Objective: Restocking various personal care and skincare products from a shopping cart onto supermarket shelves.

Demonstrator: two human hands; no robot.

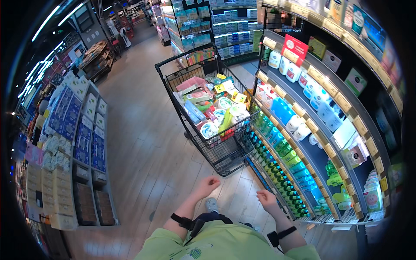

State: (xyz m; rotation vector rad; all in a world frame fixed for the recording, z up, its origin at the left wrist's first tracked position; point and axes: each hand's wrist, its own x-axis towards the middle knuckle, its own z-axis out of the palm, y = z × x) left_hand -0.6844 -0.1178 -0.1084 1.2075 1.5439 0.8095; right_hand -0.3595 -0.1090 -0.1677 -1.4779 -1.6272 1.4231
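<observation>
Both arms reach forward above the floor, each with a black strap and a small device on the forearm. My left hand (208, 186) is loosely curled, and no object can be made out in it. Curled fingers also mark my right hand (267, 197), which hovers a little left of the lower shelves; whether it pinches something small I cannot tell. Ahead of both hands, touching neither, stands a black wire shopping cart (224, 156). Its upper basket is heaped with mixed packaged goods, among them round white tubs (209, 130), a pink package (191, 83) and blue-white packs (194, 111).
Curved-looking shelves (297, 110) on the right hold white bottles (326, 109) and rows of green and blue bottles (286, 151). A rack (87, 152) with blue packs and beige boxes stands left. Wood-look floor (136, 130) runs between them. More stocked shelves (234, 29) rise behind the cart.
</observation>
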